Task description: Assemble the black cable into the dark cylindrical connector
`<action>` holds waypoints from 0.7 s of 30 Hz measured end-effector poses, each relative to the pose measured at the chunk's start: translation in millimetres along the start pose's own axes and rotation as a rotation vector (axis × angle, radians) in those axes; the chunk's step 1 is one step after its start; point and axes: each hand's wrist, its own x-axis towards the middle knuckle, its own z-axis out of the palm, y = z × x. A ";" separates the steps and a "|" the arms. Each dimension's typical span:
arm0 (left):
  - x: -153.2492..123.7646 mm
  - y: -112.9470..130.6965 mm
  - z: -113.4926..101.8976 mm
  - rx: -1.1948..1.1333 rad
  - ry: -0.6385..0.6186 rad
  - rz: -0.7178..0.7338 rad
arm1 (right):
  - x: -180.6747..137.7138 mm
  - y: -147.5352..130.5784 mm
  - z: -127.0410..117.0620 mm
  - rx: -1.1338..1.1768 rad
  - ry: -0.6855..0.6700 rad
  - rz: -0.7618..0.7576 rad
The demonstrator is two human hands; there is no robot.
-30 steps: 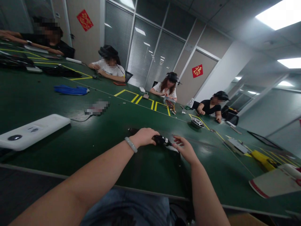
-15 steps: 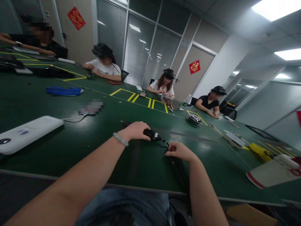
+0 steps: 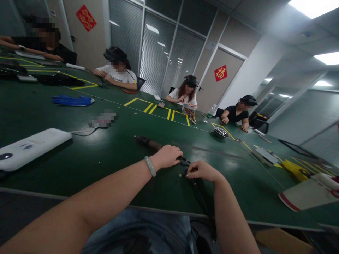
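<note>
My left hand (image 3: pixel 168 156), with a pale bangle at the wrist, lies closed over the near end of a dark rod-shaped tool (image 3: pixel 148 142) on the green table (image 3: pixel 111 155). The tool's far end sticks out to the left of my hand. My right hand (image 3: pixel 201 170) is pinched on a thin black cord (image 3: pixel 198 192) that leaves the tool and runs toward the table's near edge. A tiny pale piece (image 3: pixel 180 174) lies on the table just left of my right fingers.
A white flat device (image 3: pixel 29 147) with a cable lies at the left. Blue gloves (image 3: pixel 72 100) and a metal bowl (image 3: pixel 220 132) sit farther off. Yellow tools (image 3: pixel 293 166) and a white board (image 3: pixel 307 195) are at the right. Several people sit along the far side.
My left hand slid along the tool toward its cord end, baring more of the tool's far end. My right hand closed from open fingers onto the cord and drew nearer my left hand.
</note>
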 end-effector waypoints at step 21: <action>-5.9 -22.1 -6.9 -0.026 -0.050 -0.094 | 49.7 -2.7 43.4 0.108 0.745 0.079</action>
